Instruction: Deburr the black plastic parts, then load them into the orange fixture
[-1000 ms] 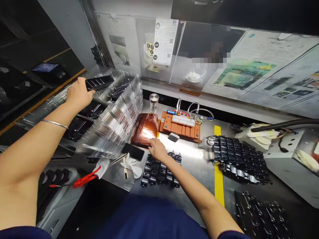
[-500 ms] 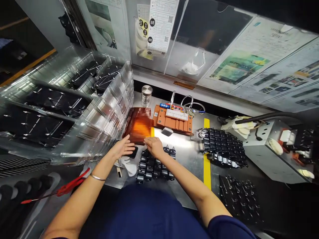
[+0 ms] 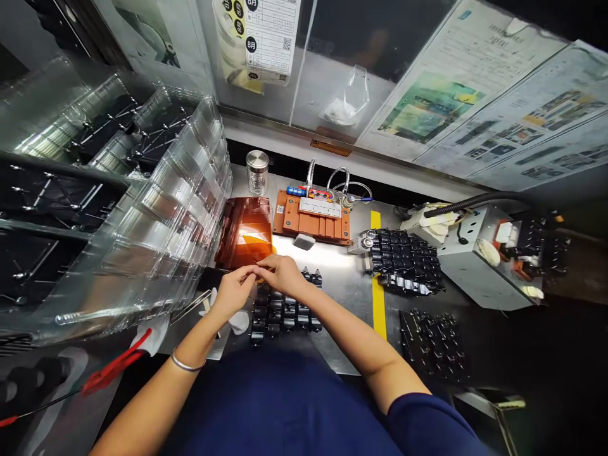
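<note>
My left hand (image 3: 234, 292) and my right hand (image 3: 284, 276) meet at the fingertips, both pinched closed. Whatever sits between the fingers is too small or hidden to make out. Just beyond them lies an amber, see-through sheet or cover (image 3: 244, 237) with an orange patch showing in it. Below my right hand several black moulded parts (image 3: 280, 316) lie in rows on the metal bench. A white glove or cloth (image 3: 239, 322) shows partly under my left wrist.
Stacked clear plastic trays (image 3: 156, 221) with black parts rise at left. Behind stand a glass jar (image 3: 257, 174) and an orange-brown fixture (image 3: 311, 221) with cables. More black parts (image 3: 403, 256) and a grey machine (image 3: 484, 259) are at right. A red-handled tool (image 3: 114, 370) hangs lower left.
My left hand has gone from open with spread fingers to pinched, meeting my right hand's fingertips. The view has shifted, so the bench things sit further left and higher.
</note>
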Demonstrator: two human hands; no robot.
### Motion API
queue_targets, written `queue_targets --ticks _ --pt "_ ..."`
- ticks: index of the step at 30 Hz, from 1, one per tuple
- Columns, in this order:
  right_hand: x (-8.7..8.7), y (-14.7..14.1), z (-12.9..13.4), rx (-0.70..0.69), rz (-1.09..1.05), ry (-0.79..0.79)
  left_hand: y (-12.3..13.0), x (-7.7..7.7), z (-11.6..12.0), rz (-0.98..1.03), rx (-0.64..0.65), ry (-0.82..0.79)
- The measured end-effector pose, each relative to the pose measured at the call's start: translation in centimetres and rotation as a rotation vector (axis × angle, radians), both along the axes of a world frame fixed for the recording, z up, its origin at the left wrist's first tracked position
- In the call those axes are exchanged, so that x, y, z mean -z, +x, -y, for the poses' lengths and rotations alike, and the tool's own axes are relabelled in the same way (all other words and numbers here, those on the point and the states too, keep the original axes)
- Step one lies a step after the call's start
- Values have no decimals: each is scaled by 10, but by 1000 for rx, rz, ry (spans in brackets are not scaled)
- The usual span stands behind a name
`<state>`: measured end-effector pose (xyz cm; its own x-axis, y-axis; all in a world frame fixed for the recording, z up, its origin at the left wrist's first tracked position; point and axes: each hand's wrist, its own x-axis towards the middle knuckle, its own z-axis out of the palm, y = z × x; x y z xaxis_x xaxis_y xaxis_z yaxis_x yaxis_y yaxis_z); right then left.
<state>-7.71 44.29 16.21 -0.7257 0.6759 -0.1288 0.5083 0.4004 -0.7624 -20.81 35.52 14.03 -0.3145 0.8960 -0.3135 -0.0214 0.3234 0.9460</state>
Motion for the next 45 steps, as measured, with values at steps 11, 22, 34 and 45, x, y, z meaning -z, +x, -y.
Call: queue_targets --ticks 11,22,34,45 --pt "-14 -1 -13 -145 57 -111 -2 2 7 -53 34 15" --pt "-15 2 -21 -108 -9 -311 -1 -6 8 9 24 6" --pt "2 52 -51 405 -146 -492 -24 7 0 181 -288 -143" --pt "2 195 -41 939 -204 -7 -38 53 -50 -37 -497 -374"
